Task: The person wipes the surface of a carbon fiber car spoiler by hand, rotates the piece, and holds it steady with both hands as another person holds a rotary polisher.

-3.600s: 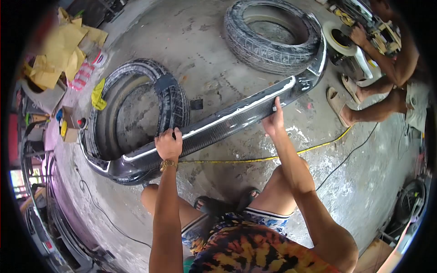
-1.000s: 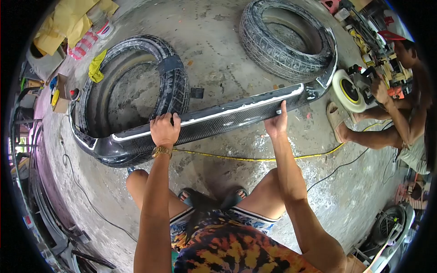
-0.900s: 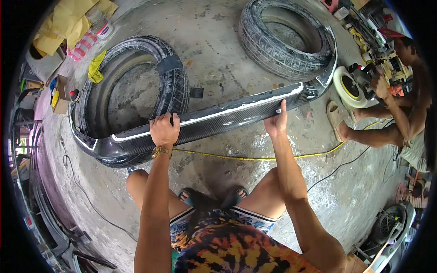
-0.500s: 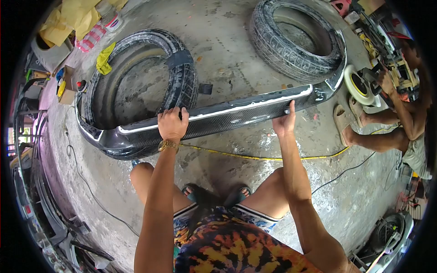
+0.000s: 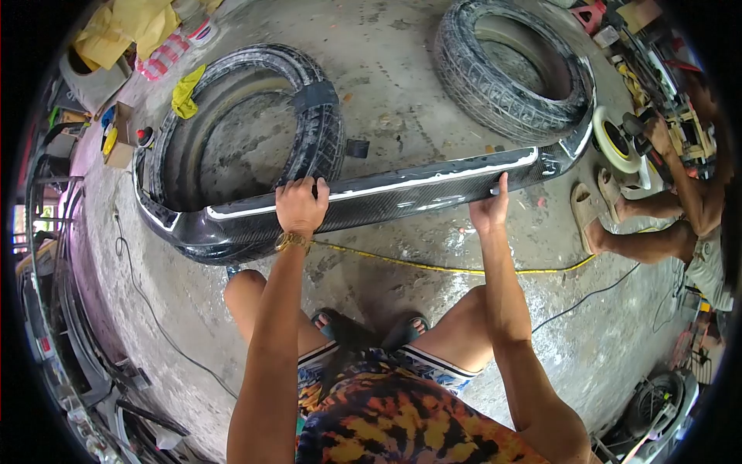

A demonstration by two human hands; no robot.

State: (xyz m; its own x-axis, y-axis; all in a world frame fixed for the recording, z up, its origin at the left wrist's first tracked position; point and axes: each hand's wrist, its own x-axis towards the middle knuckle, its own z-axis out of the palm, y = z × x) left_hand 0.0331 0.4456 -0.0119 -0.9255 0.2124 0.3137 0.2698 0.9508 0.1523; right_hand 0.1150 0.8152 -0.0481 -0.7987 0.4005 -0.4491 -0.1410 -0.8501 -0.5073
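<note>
A long black carbon-patterned panel [image 5: 402,193] with white-edged strips lies across two tyres, its curved ends reaching around them. My left hand [image 5: 301,205] is closed over the panel's upper edge, left of its middle, fingers curled over the top. My right hand [image 5: 489,205] holds the lower edge further right, thumb up on the face and the other fingers hidden underneath. Behind the panel's left part is the left tyre [image 5: 317,127], with a dark patch on it and a yellow cloth [image 5: 186,91] on its rim. The right tyre [image 5: 506,100] lies behind the other end.
A co-worker's sandalled foot [image 5: 585,216] and a round white-and-yellow pad tool [image 5: 616,141] are at the right. A yellow hose [image 5: 433,267] crosses the floor near my knees. Dark cables run on both sides. A cardboard box [image 5: 120,139] and car parts [image 5: 77,332] line the left.
The view has shifted, so tyres and panel appear further right and slightly higher than a second ago. Both my hands keep their hold on the panel. The co-worker's pad tool has changed position.
</note>
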